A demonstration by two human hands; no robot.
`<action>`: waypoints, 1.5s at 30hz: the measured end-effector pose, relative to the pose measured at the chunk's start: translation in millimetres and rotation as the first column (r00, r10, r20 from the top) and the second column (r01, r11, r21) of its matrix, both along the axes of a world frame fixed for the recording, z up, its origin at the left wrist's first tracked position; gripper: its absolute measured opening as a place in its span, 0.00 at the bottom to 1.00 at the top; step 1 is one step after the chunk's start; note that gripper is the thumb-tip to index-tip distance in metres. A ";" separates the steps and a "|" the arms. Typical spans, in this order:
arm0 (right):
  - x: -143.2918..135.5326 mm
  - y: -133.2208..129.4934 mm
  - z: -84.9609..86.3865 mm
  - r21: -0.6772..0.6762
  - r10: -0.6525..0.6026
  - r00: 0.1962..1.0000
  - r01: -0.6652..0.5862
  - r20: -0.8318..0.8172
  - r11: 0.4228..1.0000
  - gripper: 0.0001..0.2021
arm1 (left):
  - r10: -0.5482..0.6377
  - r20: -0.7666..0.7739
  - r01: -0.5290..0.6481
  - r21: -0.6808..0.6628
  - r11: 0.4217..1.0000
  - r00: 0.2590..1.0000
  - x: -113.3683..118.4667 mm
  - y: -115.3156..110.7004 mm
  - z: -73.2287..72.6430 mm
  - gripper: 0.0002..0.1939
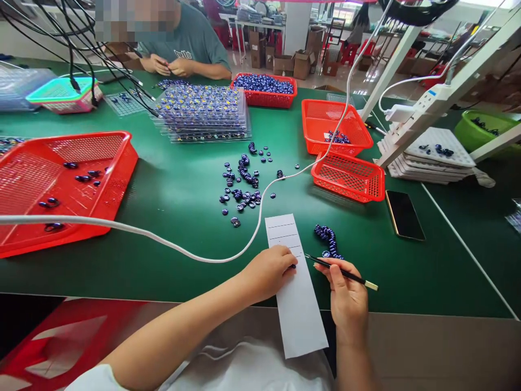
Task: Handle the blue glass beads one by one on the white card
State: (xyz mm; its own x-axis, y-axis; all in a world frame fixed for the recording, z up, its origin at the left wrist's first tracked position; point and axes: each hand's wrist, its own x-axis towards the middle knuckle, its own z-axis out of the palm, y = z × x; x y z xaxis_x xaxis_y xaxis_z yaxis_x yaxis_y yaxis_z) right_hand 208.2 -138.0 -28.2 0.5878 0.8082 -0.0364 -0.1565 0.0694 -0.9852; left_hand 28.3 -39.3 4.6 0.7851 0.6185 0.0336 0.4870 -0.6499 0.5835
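Note:
My left hand (273, 274) rests on a long white paper strip (303, 320) with a few ruled lines. Its fingers are closed on a small dark blue round piece (293, 266), mostly covered by the fingertips. In my right hand (349, 293) is a slim black pen-like tool (354, 276) with a pale end. Its tip points left, over the strip's right edge, close to my left fingers. Just beyond my right hand lies a curved row of shiny dark blue round pieces (329, 238). More loose pieces (246, 198) are scattered farther up the green table.
A white cable (203, 260) crosses the table. Red baskets (348, 176) stand right of centre, near a phone (405, 214). At left is a large red basket (73, 187). Stacked clear trays (203, 114) stand at the back, before a co-worker (195, 46).

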 end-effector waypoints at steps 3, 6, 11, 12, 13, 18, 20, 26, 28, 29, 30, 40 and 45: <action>-3.9 -2.8 -1.2 0.005 -0.038 0.999 0.037 0.018 0.999 0.11 | -0.023 0.003 0.023 0.048 0.999 1.000 -2.3 -1.7 -0.2 0.07; -7.8 -0.9 0.1 0.022 -0.065 0.997 0.065 0.042 0.998 0.11 | -0.045 -0.053 0.051 0.116 0.992 0.998 -2.8 -3.6 -0.5 0.06; -8.8 1.0 2.6 0.032 -0.082 0.995 0.080 0.055 0.996 0.10 | -0.050 -0.130 0.079 0.226 0.971 0.990 -1.6 -6.2 -2.8 0.07; -8.2 0.8 2.8 0.035 -0.081 0.995 0.079 0.055 0.996 0.09 | -0.054 -0.116 0.079 0.226 0.971 0.992 -2.1 -6.7 -3.4 0.07; -7.4 0.6 2.9 0.037 -0.078 0.995 0.076 0.057 0.996 0.09 | -0.058 -0.091 0.077 0.219 0.973 0.994 -3.1 -7.3 -3.9 0.08; -0.2 -2.0 6.1 -0.026 -0.037 0.993 0.040 0.112 0.999 0.11 | -0.092 0.129 0.077 0.120 0.990 0.987 -12.7 -7.5 -2.4 0.10; 3.3 -4.0 9.8 -0.106 -0.007 0.987 0.025 0.162 0.994 0.12 | -0.080 0.199 0.064 0.083 0.994 0.977 -16.3 -2.8 0.4 0.10; 1.4 0.0 21.2 -0.272 0.099 0.978 -0.047 0.182 0.961 0.15 | 0.011 0.189 -0.013 0.012 1.000 0.982 -9.5 25.3 9.4 0.03; -1.8 6.8 20.7 -0.264 0.111 0.981 -0.065 0.161 0.962 0.14 | 0.090 0.187 -0.065 -0.133 0.989 0.978 -3.4 32.3 8.9 0.04; -2.8 10.4 19.5 -0.246 0.097 0.983 -0.056 0.158 0.968 0.14 | 0.146 0.193 -0.099 -0.236 0.967 0.970 -1.0 34.6 7.6 0.04; -3.4 13.7 17.9 -0.221 0.072 0.985 -0.036 0.157 0.975 0.13 | 0.205 0.199 -0.126 -0.347 0.929 0.958 0.7 36.1 5.9 0.05; -15.9 8.1 16.3 -0.091 -0.040 0.985 0.056 0.167 0.994 0.10 | 0.251 0.323 -0.016 -0.586 0.810 0.913 -2.9 37.1 1.1 0.05; -21.0 8.1 20.4 -0.076 -0.084 0.973 0.103 0.215 0.992 0.08 | 0.249 0.347 -0.012 -0.562 0.827 0.904 -4.0 36.6 -0.4 0.03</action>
